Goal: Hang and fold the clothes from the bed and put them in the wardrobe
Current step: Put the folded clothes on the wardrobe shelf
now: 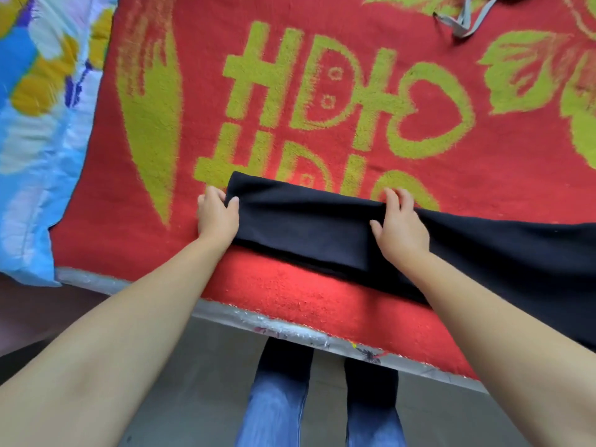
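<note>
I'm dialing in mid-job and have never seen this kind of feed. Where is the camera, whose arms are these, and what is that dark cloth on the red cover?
There is no machine here: a person works with two bare hands. The single picture comes from a wide-angle camera on their head, looking down, so you see their arms and their jeans below. They stand at the edge of a bed covered by a red blanket with yellow-green lettering. On it lies a dark garment, partly folded and running off to the right. The left hand grips its left end; the right hand holds the folded edge further along. At the left is a blue flowered quilt; a grey strap lies at the top.
</note>
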`<state>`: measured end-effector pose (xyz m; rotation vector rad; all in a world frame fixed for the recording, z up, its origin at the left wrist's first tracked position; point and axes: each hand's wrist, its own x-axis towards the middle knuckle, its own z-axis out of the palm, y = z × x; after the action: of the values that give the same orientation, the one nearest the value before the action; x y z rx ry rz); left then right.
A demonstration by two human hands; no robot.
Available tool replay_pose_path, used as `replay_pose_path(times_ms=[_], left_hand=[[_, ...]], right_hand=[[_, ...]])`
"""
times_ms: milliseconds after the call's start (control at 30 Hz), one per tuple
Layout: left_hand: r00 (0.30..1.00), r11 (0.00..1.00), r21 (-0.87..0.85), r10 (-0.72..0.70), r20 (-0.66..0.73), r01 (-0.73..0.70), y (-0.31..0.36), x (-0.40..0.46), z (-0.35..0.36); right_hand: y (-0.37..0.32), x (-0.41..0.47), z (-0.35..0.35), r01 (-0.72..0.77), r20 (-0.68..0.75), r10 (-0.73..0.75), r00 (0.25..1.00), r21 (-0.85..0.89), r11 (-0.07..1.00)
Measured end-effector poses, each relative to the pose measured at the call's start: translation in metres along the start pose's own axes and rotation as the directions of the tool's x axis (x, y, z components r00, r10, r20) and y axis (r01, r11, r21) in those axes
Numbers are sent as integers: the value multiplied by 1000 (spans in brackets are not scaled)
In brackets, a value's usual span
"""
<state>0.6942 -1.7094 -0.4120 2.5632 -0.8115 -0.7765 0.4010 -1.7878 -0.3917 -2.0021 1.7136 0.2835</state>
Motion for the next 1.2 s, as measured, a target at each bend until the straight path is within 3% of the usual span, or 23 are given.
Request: replay_pose_path(times_ms=[100,167,233,333,433,467,500,533,567,600,633,667,733,767,800,833,900,1000,1100,1167,1200], left_hand=[[987,991,8,-134,85,134,5,1,8],[974,987,-95,-110,196,131,4,2,5],[971,977,-205,-8,239,59,5,-1,-6],[978,961,-254,154,144,-113,19,-18,-22],[962,913,-354,253,100,-203,49,-44,-29],[949,898,-380,289,127,-222,64,-55,-28],[928,889,-386,332,168,-248,79,-67,-25],[899,884,-370,380,217,-285,96,-81,-18],[861,879,-343,431,271,-332,112,-96,-9],[813,869,-313,478,332,-383,129,-114,2],[757,858,-290,512,406,-425,143,-132,17],[685,841,-278,540,489,-464,155,-151,32],[505,790,-298,583,637,-536,169,-191,59],[445,748,-281,605,660,-601,173,-208,74],[433,679,-225,651,623,-698,167,-214,84],[463,598,-104,708,534,-794,159,-216,92],[577,547,210,684,446,-811,148,-210,108],[704,550,447,472,530,-705,119,-180,131],[699,589,391,500,512,-708,104,-165,138],[797,779,237,486,358,-581,103,-164,141],[876,890,127,389,285,-437,104,-165,142]], right_hand=[[-21,-20,15,142,49,-134,990,-235,961],[-33,-40,31,197,143,-165,976,-253,947],[-40,-52,42,152,271,-93,958,-208,966],[-47,-47,37,112,442,-51,895,-111,987],[-47,-36,7,23,559,-114,821,168,986],[-44,-33,-7,-77,568,-146,810,349,934],[-40,-32,-24,-228,570,-171,804,560,796],[-34,-31,-42,-393,578,-198,792,730,559],[-26,-30,-59,-524,591,-238,771,800,291],[-14,-30,-73,-559,572,-272,774,819,133],[1,-31,-85,-519,530,-272,803,847,119],[16,-34,-93,-440,477,-234,847,876,195],[56,-41,-99,-264,327,-33,944,814,517],[83,-43,-98,-221,227,78,971,720,657],[103,-43,-93,-218,162,148,976,633,742],[121,-44,-87,-243,146,194,970,583,775],[153,-42,-76,-295,156,251,955,571,766],[171,-32,-49,-347,157,319,935,597,723],[167,-25,-30,-337,80,366,927,607,720],[164,-29,-24,-345,41,414,910,629,697],[164,-33,-23,-349,27,436,900,644,681]])
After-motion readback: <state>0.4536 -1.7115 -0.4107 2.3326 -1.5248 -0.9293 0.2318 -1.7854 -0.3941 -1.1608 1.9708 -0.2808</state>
